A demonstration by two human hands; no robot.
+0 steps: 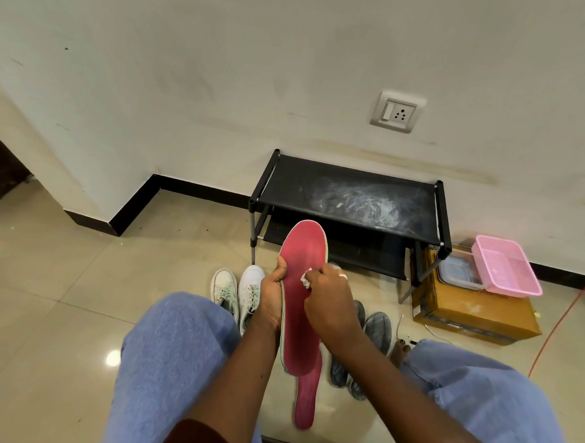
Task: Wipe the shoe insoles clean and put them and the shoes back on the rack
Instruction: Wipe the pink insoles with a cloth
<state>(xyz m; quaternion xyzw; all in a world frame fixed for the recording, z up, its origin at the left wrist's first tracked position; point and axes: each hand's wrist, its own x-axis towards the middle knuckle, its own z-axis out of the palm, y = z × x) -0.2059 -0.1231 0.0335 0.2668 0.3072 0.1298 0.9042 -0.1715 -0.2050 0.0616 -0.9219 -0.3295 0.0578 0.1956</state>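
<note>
Wiping is underway: your left hand (271, 298) is clamping the red insole (302, 289) upright before the rack (349, 204) at twelve o'clock, while your right hand (327, 297) is pinching a white wipe (305, 280) against it. Next you're likely needing strokes heelward.

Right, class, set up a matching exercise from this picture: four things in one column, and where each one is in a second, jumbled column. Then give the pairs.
Things:
1. red insole
2. white sneakers
3. pink basket
4. wall socket

Places:
A. on the cardboard box
B. on the floor, left of the hands
C. above the black shoe rack
D. held in the left hand

Pairs: 1-D, 2-B, 3-A, 4-C
</note>
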